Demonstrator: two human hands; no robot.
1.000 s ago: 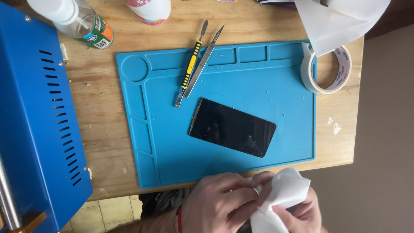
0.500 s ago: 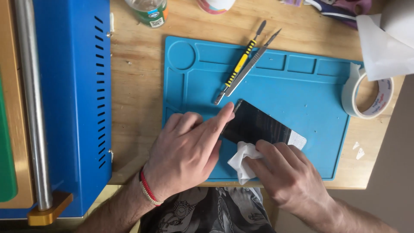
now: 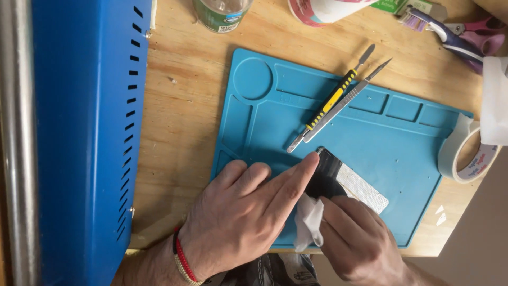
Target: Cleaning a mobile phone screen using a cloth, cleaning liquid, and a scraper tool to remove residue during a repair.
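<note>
Currently my left hand [image 3: 241, 212] lies flat, fingers extended, forefinger pinning the near edge of the black phone [image 3: 330, 172] on the blue mat [image 3: 402, 132]. My right hand [image 3: 360, 238] pinches a white wipe [image 3: 308, 221] against the phone, just right of that forefinger. Beyond my fingertips, a yellow-handled tool [image 3: 332, 99] and a metal blade tool [image 3: 344, 100] lie side by side. Farther right, a tape roll [image 3: 465, 153] sits on the wooden table [image 3: 180, 106]; a blue machine [image 3: 84, 132] stands to my left.
</note>
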